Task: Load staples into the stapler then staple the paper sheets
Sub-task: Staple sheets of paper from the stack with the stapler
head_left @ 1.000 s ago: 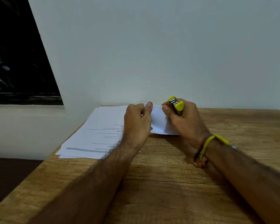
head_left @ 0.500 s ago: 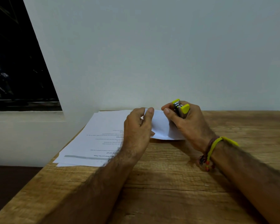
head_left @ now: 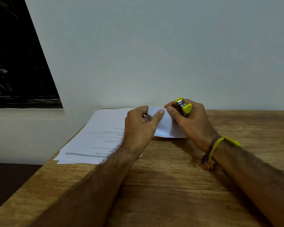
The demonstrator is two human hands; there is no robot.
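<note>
Head camera looks down, close over table (head_left: 170,194).

A wooden table (head_left: 170,185) carries a stack of printed paper sheets (head_left: 95,140) at its far left corner.

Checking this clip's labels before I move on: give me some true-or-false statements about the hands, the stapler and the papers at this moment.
1. The right hand grips the small yellow and metal stapler. True.
2. The left hand lies flat and idle on the wooden table. False: its fingers pinch the lifted corner of the white printed paper sheets.
3. The paper stack lies at the table's left edge, near the wall. True.
4. The stapler stands alone on the table. False: it is held up in the right hand.
5. A yellow band circles the left wrist. False: it is on the right wrist.
</note>
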